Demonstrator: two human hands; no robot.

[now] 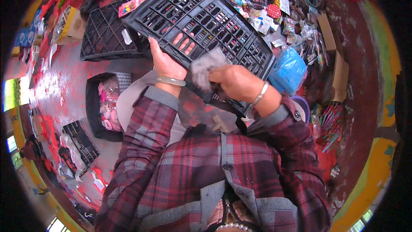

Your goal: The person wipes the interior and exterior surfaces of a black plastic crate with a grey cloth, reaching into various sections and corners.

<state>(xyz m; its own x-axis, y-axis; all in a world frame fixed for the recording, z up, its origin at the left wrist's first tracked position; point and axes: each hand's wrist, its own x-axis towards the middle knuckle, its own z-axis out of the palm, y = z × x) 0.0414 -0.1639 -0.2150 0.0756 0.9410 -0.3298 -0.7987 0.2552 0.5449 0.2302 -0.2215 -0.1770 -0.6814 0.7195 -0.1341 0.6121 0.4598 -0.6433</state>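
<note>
A black plastic slotted crate (pixel 195 10) is held up at a tilt in front of me. My left hand (pixel 168 63) grips its near left edge, thumb outside, with its fingers showing through the slots. A crumpled grey cloth (pixel 207 66) is bunched in my right hand (pixel 240 83) and pressed against the crate's near side. The right fingers are closed on the cloth and partly hidden by it. Small coloured bits show through the slots; I cannot tell whether they lie inside the crate or behind it.
Another black crate (pixel 101 34) sits at the left, behind a dark box (pixel 96 116) of pink packets. Piled small packaged goods (pixel 266 0) fill the far right, near a blue plastic-wrapped bundle (pixel 288 71). Cardboard flaps (pixel 340 75) stand at the right, above thin coloured sticks (pixel 330 124).
</note>
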